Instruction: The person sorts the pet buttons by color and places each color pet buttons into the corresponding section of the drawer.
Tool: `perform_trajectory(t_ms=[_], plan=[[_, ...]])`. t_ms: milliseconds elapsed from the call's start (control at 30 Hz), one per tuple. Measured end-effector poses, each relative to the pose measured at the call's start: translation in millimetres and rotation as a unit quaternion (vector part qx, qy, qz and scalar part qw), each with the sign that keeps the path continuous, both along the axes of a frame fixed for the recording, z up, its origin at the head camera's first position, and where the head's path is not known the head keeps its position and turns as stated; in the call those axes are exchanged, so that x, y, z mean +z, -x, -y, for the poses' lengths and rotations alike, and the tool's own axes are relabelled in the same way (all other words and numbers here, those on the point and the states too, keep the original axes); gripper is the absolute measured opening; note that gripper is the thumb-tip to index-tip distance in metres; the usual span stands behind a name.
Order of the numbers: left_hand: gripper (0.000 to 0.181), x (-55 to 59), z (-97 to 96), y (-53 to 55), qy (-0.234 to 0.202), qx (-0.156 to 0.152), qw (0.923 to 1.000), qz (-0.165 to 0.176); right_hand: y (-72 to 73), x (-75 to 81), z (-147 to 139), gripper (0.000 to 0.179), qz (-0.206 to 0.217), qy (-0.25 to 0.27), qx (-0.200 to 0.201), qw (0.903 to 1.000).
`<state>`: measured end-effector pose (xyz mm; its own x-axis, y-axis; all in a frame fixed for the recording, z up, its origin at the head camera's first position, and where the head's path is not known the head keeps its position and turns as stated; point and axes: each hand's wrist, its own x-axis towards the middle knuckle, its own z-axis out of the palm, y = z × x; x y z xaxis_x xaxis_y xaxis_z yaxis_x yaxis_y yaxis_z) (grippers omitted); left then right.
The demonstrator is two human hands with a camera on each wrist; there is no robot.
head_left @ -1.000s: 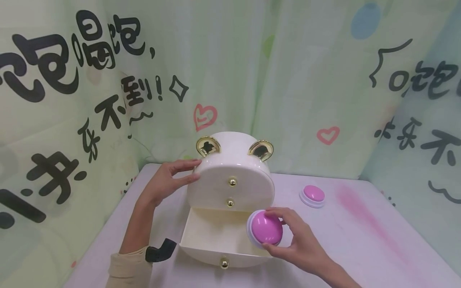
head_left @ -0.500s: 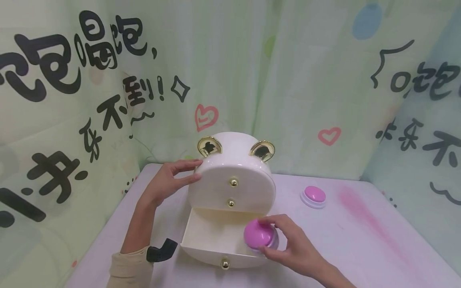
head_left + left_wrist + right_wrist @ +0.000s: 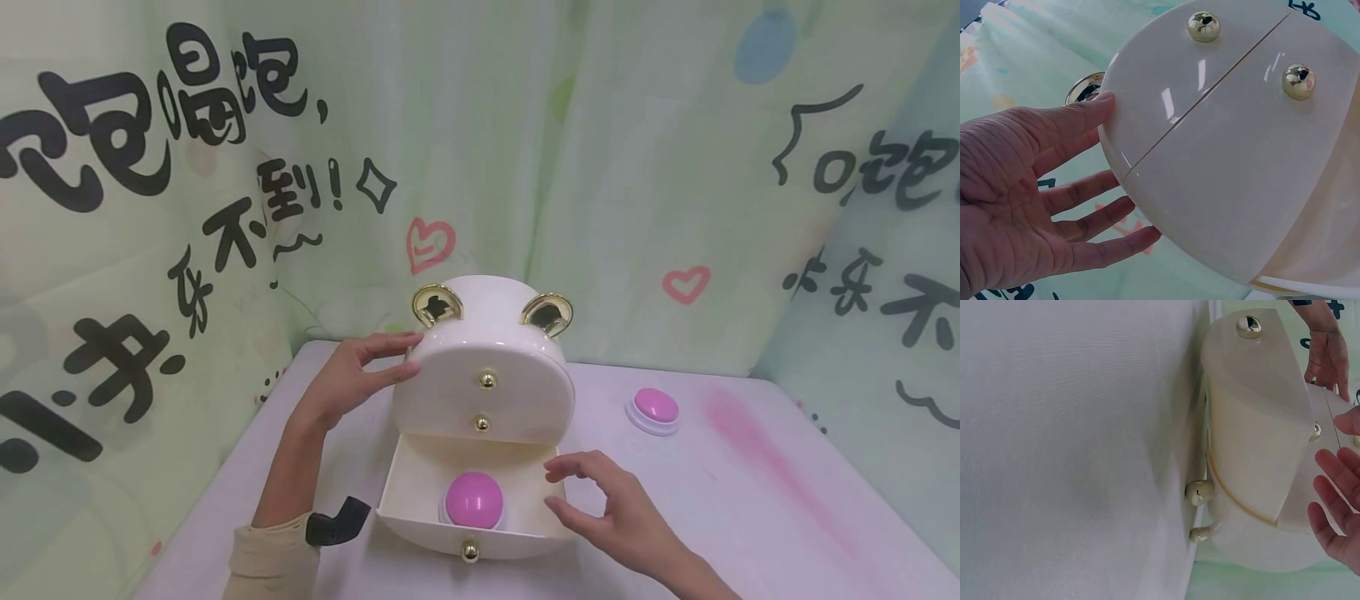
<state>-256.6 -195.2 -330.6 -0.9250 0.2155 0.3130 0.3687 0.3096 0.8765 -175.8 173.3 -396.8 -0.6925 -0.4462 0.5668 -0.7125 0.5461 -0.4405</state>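
A white rounded drawer box with gold knobs and two gold-rimmed ears stands on the table. Its bottom drawer is pulled out toward the front. Inside that drawer, near its front wall, lies a round white-based piece with a glossy pink dome. My left hand rests its thumb and extended fingers against the box's left side, as the left wrist view also shows. At the drawer's right edge my right hand hovers with thumb and fingers spread apart, holding nothing.
A second pink-domed piece sits on the table to the right of the box. A pink smear marks the cloth farther right. Printed curtains hang behind and on both sides.
The pink-domed piece has gone from my right hand's grip into the open drawer, farther left. My right hand has let go and its fingers have spread. The left hand stays against the box.
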Motion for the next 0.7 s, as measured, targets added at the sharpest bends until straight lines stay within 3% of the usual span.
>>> perform_trajectory(t_ms=[700], plan=[[0.048,0.7,-0.4,-0.8,-0.002,0.0,1.0,0.002,7.0,-2.9,-17.7,0.034,-0.013,0.013,-0.023,0.9996]])
